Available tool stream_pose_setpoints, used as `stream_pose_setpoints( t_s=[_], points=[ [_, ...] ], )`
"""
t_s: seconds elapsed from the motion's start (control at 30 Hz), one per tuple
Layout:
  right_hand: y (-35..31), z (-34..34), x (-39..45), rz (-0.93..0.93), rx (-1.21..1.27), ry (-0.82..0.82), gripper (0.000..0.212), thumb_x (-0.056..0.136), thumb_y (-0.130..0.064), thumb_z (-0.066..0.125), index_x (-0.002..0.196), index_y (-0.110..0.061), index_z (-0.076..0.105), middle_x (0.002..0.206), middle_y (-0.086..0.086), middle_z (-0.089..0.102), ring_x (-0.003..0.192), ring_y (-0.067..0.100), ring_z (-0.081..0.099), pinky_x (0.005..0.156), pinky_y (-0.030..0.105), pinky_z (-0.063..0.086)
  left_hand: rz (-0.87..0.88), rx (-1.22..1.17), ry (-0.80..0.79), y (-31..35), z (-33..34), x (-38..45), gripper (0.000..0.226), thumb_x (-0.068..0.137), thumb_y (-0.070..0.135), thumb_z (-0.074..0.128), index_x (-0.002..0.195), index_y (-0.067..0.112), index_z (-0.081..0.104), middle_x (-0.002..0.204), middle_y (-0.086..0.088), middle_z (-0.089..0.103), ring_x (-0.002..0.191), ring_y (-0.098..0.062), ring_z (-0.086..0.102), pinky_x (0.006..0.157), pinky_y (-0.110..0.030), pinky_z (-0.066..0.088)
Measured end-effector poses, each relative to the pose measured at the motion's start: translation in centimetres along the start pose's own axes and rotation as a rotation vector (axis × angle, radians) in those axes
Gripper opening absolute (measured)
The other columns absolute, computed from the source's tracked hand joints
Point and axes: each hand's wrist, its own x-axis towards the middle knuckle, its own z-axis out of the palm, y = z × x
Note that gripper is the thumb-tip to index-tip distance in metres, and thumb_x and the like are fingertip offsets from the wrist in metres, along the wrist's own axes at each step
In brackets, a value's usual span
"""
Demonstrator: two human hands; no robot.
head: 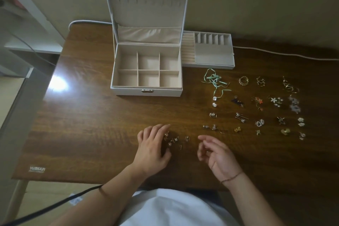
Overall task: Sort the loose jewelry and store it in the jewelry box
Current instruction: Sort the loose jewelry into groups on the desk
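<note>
Lay between the two hands, a small unsorted cluster of gold earrings on the counter, touching the fingertips of the left hand and just left of the right hand. Left plainly nearer, fingers spread and pressing on the cluster's edge, gripping nothing clearly; right hovering palm-up, fingers loosely curled, apparently empty, though a pinch of something small not ruled out. No single long axis to the heap; a loose scatter of thin hooks and pale beads. Stood well beyond, straight ahead, the jewelry box, lid up, compartments bare. Already laid out in rows to the right, the sorted pieces.
</note>
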Motion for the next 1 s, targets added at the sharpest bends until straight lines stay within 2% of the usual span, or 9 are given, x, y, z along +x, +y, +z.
stream_pose_setpoints(
  t_s=[0.1,0.2,0.27,0.4,0.53,0.63,0.77,0.9,1.0],
  points=[
    [0.7,0.8,1.1,-0.191,-0.897,0.172,0.012,0.091,-0.022,0.061,0.103,-0.022,0.063,0.068,-0.006,0.054,0.062,0.008,0.050,0.059,0.021,0.042,-0.005,-0.007,-0.003,-0.6,0.1,-0.7,0.070,0.076,0.040,0.055,0.143,0.024,0.040,0.138,0.001,0.048,0.129,-0.022,0.035,0.108,-0.037,0.016],
    [1.3,2.0,1.8,-0.392,-1.206,0.179,0.034,0.089,-0.031,0.064,0.121,-0.030,0.055,0.107,-0.011,0.056,0.096,0.006,0.055,0.079,0.021,0.049,-0.001,-0.008,0.011,-0.7,0.2,-1.3,0.066,0.078,0.041,0.056,0.141,0.023,0.043,0.137,0.001,0.048,0.128,-0.021,0.037,0.107,-0.033,0.015],
    [1.5,2.1,2.5,-0.465,-1.285,0.172,0.033,0.090,-0.033,0.061,0.123,-0.028,0.056,0.114,-0.009,0.054,0.096,0.010,0.056,0.076,0.022,0.048,-0.009,-0.026,0.033,-0.7,0.3,-1.4,0.064,0.079,0.040,0.057,0.139,0.023,0.045,0.136,0.001,0.049,0.127,-0.020,0.037,0.108,-0.034,0.017],
    [1.8,1.9,2.5,-0.545,-1.434,0.141,0.020,0.095,-0.034,0.053,0.109,-0.024,0.063,0.096,-0.012,0.046,0.077,0.007,0.050,0.058,0.012,0.035,-0.005,-0.004,0.050,-0.9,0.4,-1.5,0.061,0.081,0.041,0.057,0.138,0.022,0.046,0.134,0.001,0.049,0.125,-0.021,0.039,0.107,-0.038,0.021],
    [2.5,1.9,1.8,-0.507,-1.408,0.146,0.038,0.092,-0.041,0.056,0.127,-0.029,0.049,0.116,-0.010,0.051,0.092,0.009,0.057,0.071,0.020,0.049,-0.002,0.034,0.045,-0.8,0.7,-1.6,0.061,0.083,0.044,0.056,0.139,0.022,0.046,0.135,0.001,0.050,0.126,-0.020,0.040,0.109,-0.038,0.019],
    [2.5,2.5,2.2,-0.541,-1.435,0.116,0.040,0.093,-0.038,0.054,0.132,-0.030,0.047,0.117,-0.006,0.052,0.093,0.012,0.056,0.073,0.022,0.048,0.000,0.057,0.040,-0.8,0.8,-1.5,0.060,0.083,0.045,0.055,0.138,0.022,0.046,0.135,0.001,0.050,0.126,-0.020,0.040,0.109,-0.038,0.018],
    [2.7,2.5,2.8,-0.640,-1.455,0.098,0.018,0.097,-0.030,0.048,0.110,-0.024,0.059,0.099,-0.007,0.051,0.077,0.008,0.048,0.064,0.018,0.038,0.006,0.075,0.041,-0.8,0.9,-1.4,0.059,0.084,0.047,0.054,0.138,0.022,0.047,0.134,0.001,0.051,0.126,-0.021,0.040,0.109,-0.038,0.019],
    [3.2,0.1,2.1,-0.632,-1.438,0.165,0.014,0.098,-0.030,0.043,0.089,-0.023,0.051,0.088,-0.010,0.045,0.067,0.007,0.046,0.056,0.015,0.033,-0.005,0.069,0.034,-0.8,1.1,-1.4,0.058,0.086,0.049,0.052,0.139,0.024,0.047,0.136,0.002,0.050,0.128,-0.019,0.038,0.112,-0.038,0.018],
    [3.3,-2.4,1.3,-0.578,-1.219,0.266,0.017,0.099,-0.029,0.039,0.084,-0.022,0.044,0.080,-0.007,0.045,0.063,0.007,0.045,0.054,0.016,0.034,-0.005,0.069,0.030,-0.8,1.2,-1.4,0.058,0.087,0.050,0.051,0.139,0.025,0.046,0.137,0.002,0.050,0.129,-0.019,0.037,0.113,-0.039,0.017]
  ],
)
